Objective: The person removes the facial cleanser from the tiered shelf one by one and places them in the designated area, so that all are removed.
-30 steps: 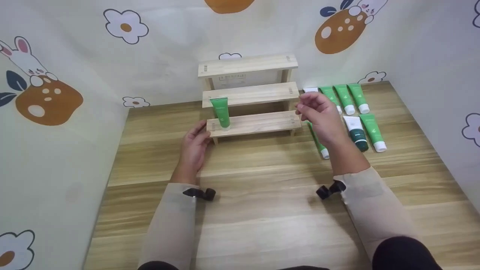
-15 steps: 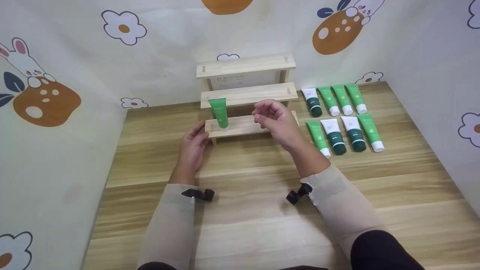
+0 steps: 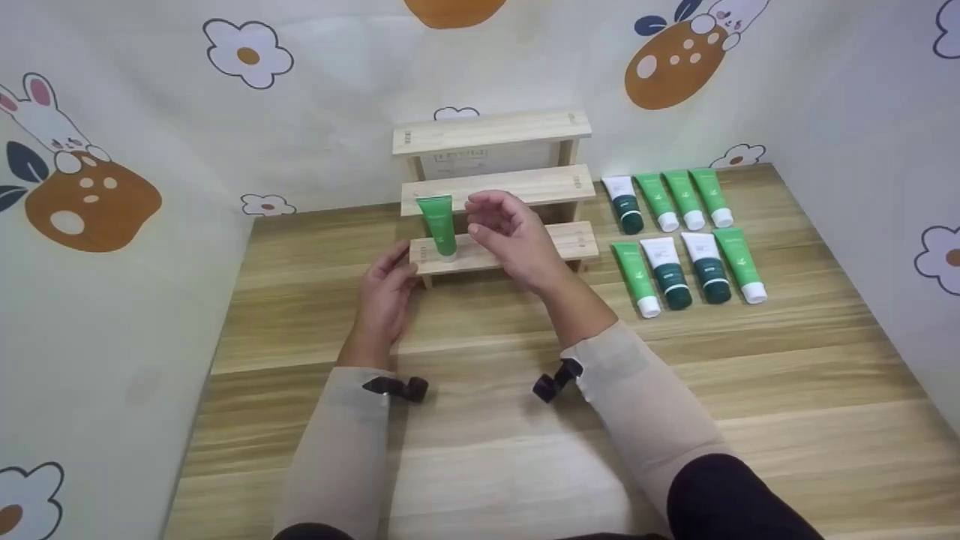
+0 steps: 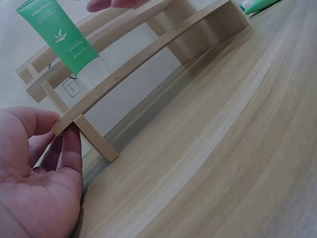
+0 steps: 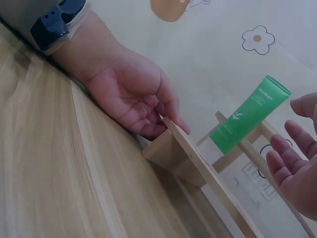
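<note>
A green squeeze tube (image 3: pixel 440 223) stands upright on its white cap, at the left end of the lowest step of a three-step wooden display rack (image 3: pixel 540 184). My left hand (image 3: pixel 384 296) holds the left end of that step; in the left wrist view its thumb (image 4: pixel 42 121) lies on top and the fingers are underneath. Just right of the tube, my right hand (image 3: pixel 517 240) hovers over the lowest step with loosely bent fingers and nothing in it. The right wrist view shows a gap between its fingers (image 5: pixel 285 148) and the green tube (image 5: pixel 247 116).
On the wood-grain table (image 3: pixel 480 420), right of the rack, several tubes lie in two rows. Some are green with white caps, like this tube (image 3: pixel 739 262); others are white with dark green caps, like this one (image 3: pixel 706 266). A patterned cloth wall (image 3: pixel 337 120) stands behind the rack.
My right hand has moved left from the rack's right end to beside the standing tube, uncovering the tubes on the table. The left hand keeps its place on the lowest step.
</note>
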### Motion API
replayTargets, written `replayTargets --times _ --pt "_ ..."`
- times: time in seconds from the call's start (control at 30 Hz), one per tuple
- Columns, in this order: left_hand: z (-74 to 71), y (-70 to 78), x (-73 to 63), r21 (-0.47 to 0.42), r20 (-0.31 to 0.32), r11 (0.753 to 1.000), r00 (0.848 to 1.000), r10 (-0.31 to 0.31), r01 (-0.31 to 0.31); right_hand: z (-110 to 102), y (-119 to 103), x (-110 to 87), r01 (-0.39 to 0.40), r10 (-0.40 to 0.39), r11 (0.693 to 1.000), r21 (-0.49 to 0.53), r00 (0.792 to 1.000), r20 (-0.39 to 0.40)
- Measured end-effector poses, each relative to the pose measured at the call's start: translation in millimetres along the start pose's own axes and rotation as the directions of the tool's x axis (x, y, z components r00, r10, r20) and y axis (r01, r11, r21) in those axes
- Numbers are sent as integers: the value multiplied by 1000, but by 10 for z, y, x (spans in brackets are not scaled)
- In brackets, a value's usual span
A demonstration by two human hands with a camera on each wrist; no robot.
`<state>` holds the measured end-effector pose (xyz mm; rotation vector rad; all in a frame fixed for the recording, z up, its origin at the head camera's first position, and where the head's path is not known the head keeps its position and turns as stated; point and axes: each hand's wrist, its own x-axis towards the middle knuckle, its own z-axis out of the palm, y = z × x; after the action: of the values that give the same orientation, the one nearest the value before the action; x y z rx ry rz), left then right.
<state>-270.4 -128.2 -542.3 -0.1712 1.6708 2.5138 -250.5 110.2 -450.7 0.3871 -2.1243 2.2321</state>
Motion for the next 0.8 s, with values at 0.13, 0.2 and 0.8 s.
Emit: replayTargets --times 0.13,0.2,0.8 --pt "7 7 1 -1 -4 1000 1000 -4 4 56 -10 55 24 -25 999 36 999 23" --pt "9 4 2 -6 -6 1000 1000 -5 5 74 -21 76 33 -34 998 46 999 33" --pt "9 13 -13 14 -14 1000 1000 -10 11 171 2 202 19 -20 999 31 1000 24"
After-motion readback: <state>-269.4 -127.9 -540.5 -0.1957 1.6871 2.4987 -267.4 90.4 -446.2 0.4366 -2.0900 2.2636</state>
